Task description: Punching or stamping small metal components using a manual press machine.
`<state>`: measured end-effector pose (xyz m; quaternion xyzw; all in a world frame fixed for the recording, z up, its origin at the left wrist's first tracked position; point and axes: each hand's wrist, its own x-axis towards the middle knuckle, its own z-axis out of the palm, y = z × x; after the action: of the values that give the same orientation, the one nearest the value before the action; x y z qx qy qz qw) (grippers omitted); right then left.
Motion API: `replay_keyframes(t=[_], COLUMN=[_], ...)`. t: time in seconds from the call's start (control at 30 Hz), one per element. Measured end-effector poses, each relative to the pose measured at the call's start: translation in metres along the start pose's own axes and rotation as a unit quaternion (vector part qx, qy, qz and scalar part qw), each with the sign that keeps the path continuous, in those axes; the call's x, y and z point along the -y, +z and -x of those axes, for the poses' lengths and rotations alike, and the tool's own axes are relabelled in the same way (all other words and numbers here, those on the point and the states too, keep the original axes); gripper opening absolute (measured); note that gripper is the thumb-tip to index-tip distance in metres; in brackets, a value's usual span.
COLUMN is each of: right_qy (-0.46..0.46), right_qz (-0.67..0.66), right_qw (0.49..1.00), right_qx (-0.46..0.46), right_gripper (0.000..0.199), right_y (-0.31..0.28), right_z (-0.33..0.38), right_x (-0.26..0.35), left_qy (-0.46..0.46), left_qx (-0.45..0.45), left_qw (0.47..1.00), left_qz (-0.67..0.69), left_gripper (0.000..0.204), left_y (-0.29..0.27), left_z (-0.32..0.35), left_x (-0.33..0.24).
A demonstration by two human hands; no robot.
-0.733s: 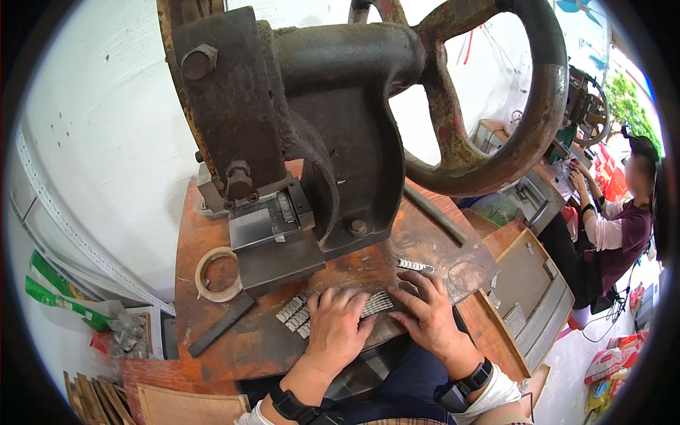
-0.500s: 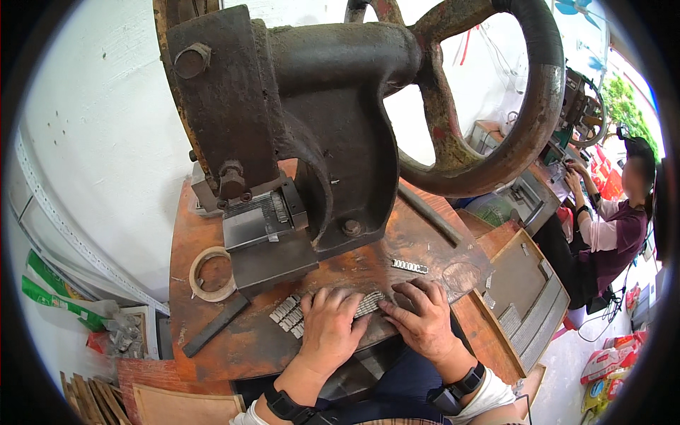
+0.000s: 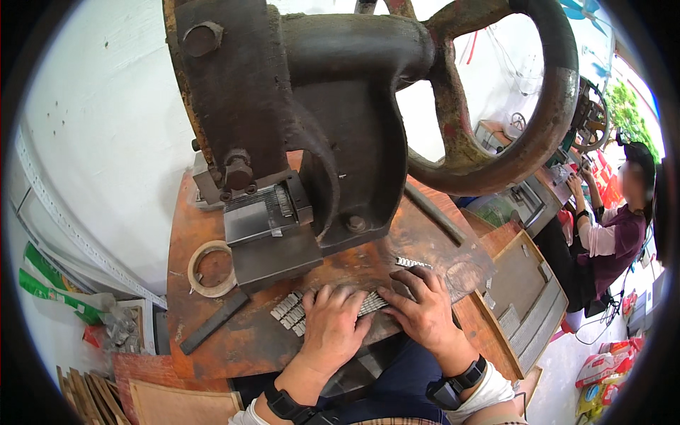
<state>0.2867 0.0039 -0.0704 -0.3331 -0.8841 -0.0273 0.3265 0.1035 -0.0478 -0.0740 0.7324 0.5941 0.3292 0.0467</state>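
Several silvery metal link strips (image 3: 287, 312) lie side by side near the front edge of the wooden bench. My left hand (image 3: 331, 320) rests across them, its fingers close together over the strips and the thumb along the near side. Between my hands more of the link strips show, and my right hand (image 3: 423, 309) has its thumb and forefinger at their right end. The other fingers of my right hand are bent and raised. Just beyond them lies a separate short link strip (image 3: 412, 262), partly covered by the fingertips.
A heavy dark hand press (image 3: 347, 142) with a large wheel (image 3: 567, 106) stands over the bench (image 3: 212, 347). Its steel die block (image 3: 249, 219) faces me. A tape roll (image 3: 212, 269) and dark bar (image 3: 214, 324) lie left. A tray of strips (image 3: 528, 283) and a seated co-worker (image 3: 616, 241) are right.
My right hand's fingers have reached slightly farther forward, covering part of the separate strip. My left hand stays on the strips. The whole view has shifted a little.
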Motion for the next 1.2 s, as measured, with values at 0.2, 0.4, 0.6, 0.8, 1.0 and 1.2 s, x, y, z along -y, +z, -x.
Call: replay_keyframes(t=[0.2, 0.4, 0.6, 0.8, 1.0, 1.2], right_qy=[-0.016, -0.004, 0.002, 0.027, 0.015, -0.031], right_qz=[0.106, 0.065, 0.078, 0.01, -0.011, 0.066], right_qw=[0.994, 0.998, 0.997, 0.999, 0.997, 0.994], right_qx=[0.007, 0.007, -0.025, -0.032, -0.073, -0.081], right_gripper=[0.038, 0.038, 0.043, 0.04, 0.038, 0.035], right_y=[-0.013, 0.0, -0.002, 0.009, 0.009, 0.001], right_z=[0.003, -0.001, 0.002, 0.002, 0.007, 0.017], right_x=[0.009, 0.013, 0.009, 0.009, 0.004, 0.0], left_qy=[0.005, -0.012, 0.01, 0.005, -0.001, 0.003], left_qx=[-0.005, 0.016, 0.009, -0.005, -0.004, -0.009], left_qw=[1.0, 1.0, 1.0, 1.0, 1.0, 1.0], left_qz=[-0.017, 0.003, -0.001, 0.008, 0.001, -0.003], left_gripper=[0.036, 0.035, 0.039, 0.036, 0.033, 0.034], left_y=[0.007, -0.001, 0.007, 0.001, 0.002, 0.003], left_z=[0.001, 0.006, -0.001, 0.001, 0.001, 0.0], left_x=[-0.004, 0.0, -0.002, 0.002, 0.0, -0.002])
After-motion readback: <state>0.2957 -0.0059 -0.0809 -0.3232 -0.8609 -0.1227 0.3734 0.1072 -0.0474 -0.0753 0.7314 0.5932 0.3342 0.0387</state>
